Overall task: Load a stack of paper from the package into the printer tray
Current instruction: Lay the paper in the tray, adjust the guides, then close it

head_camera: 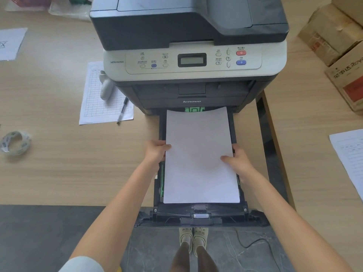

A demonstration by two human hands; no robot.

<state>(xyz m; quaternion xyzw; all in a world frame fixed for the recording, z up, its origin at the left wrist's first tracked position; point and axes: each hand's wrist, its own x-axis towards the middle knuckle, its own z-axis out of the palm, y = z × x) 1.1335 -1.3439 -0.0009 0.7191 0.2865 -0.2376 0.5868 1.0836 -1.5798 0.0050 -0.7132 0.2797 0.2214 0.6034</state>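
A grey and black printer [188, 55] stands on a wooden desk, its black paper tray [200, 212] pulled out toward me. A white stack of paper [198, 134] lies lengthwise over the tray, its far end near the green guide [194, 109] at the printer's mouth. My left hand [157, 151] grips the stack's left edge, thumb on top. My right hand [238, 159] holds the right edge, thumb resting on the sheet. Green side guides show along the tray's left wall. No paper package is clearly in view.
Left of the printer lie a printed form [98, 103], a pen [122, 110] and a white stapler-like object [106, 87]. A tape roll [14, 143] sits far left. Cardboard boxes [337, 42] stand at the right, with another sheet [351, 158] below them. A cable runs on the floor.
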